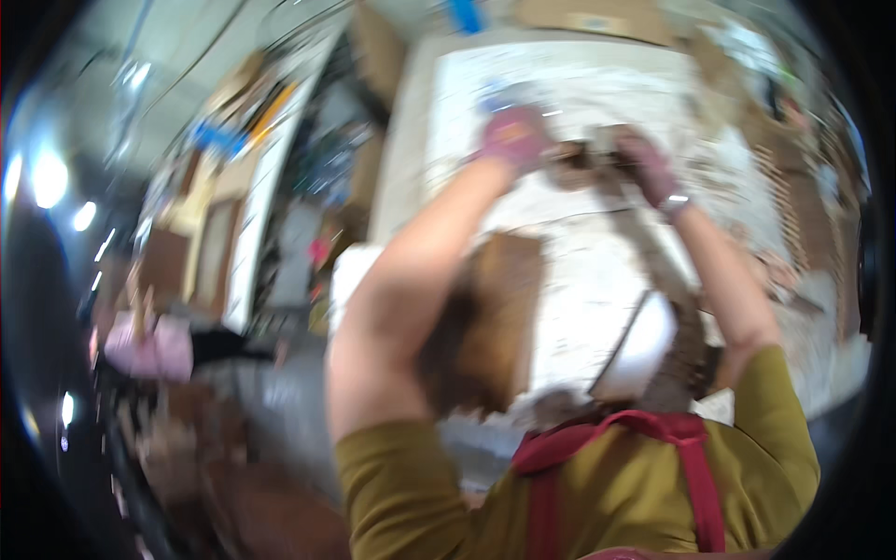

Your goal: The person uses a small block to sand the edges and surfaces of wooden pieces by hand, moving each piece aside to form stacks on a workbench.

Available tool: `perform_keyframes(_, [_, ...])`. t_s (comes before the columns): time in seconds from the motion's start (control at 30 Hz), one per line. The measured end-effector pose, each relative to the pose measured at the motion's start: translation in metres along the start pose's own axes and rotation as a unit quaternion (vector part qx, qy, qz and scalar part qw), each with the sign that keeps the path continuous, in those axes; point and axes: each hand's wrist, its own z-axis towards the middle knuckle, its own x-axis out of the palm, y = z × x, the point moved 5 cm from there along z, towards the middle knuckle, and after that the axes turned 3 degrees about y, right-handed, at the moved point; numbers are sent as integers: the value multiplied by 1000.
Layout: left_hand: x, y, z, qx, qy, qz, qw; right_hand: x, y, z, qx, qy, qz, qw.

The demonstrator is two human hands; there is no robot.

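Observation:
Motion blurs both hands, each in a pinkish-purple glove. My left hand (515,137) is closed in a rounded grip over the white board (579,70). Just beyond it is a blurred, bluish, see-through thing (509,95); what the hand holds cannot be made out. My right hand (646,168) is closed at the far end of a long brown strip (658,252), which runs across the board toward my body. Between the hands lies a small, dark brown, rounded piece (571,168). A larger brown sheet (511,308) lies nearer me, by my left forearm.
A cardboard piece (597,21) lies at the board's far edge. At right is a row of stacked thin brown pieces (782,201). Left of the table, a shelf or rack (322,177) holds mixed items. Another person in a pink top (154,345) is farther left.

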Motion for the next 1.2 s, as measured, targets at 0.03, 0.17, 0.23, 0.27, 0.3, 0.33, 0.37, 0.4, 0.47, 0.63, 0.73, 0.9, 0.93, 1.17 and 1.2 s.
perform_keyframes(0.03, [0, 3, 0, 17, 3, -9, 1000, 8, 2, -1, 27, -2, 43, 999])
perform_keyframes(0.17, [-22, -22, -10, -16, -40, -186, 982, 6, 13, -12, 50, 30, 157, 986])
perform_keyframes(0.23, [-23, -28, -7, -39, 0, -214, 976, 0, 18, -14, 33, 40, 140, 989])
perform_keyframes(0.27, [-25, -25, -10, -57, 21, -220, 974, 4, 17, -13, 23, 52, 140, 988])
perform_keyframes(0.3, [-29, -29, -12, -43, 4, -200, 979, 2, 18, -13, 7, 21, 96, 995])
perform_keyframes(0.33, [-32, -36, -13, -28, -13, -180, 983, -2, 20, -14, -9, -10, 52, 999])
perform_keyframes(0.37, [-36, -39, -15, -17, -29, -156, 987, 0, 23, -15, -26, -38, 11, 999])
perform_keyframes(0.4, [-35, -36, -14, -21, -29, -163, 986, 5, 26, -17, -30, -39, 0, 999])
perform_keyframes(0.47, [-40, -36, -17, -31, -32, -137, 990, 15, 29, -16, -43, -50, -47, 997])
perform_keyframes(0.63, [-24, -29, -1, -36, -53, -98, 993, 17, 18, -6, -96, -67, -133, 984])
perform_keyframes(0.73, [-15, -22, 2, -15, -34, -170, 985, 31, 10, 2, -99, -100, -161, 977])
perform_keyframes(0.9, [-29, -38, -12, -25, -28, -87, 995, 28, 5, 14, -97, -136, -179, 970])
perform_keyframes(0.93, [-30, -44, -15, -25, -19, -70, 997, 23, 5, 17, -95, -127, -164, 974])
perform_keyframes(1.17, [-22, -32, -11, -33, -26, -90, 995, -4, 7, 7, 6, -16, 109, 994])
perform_keyframes(1.2, [-18, -24, -5, -36, -30, -121, 992, -8, 6, 6, 5, 14, 132, 991])
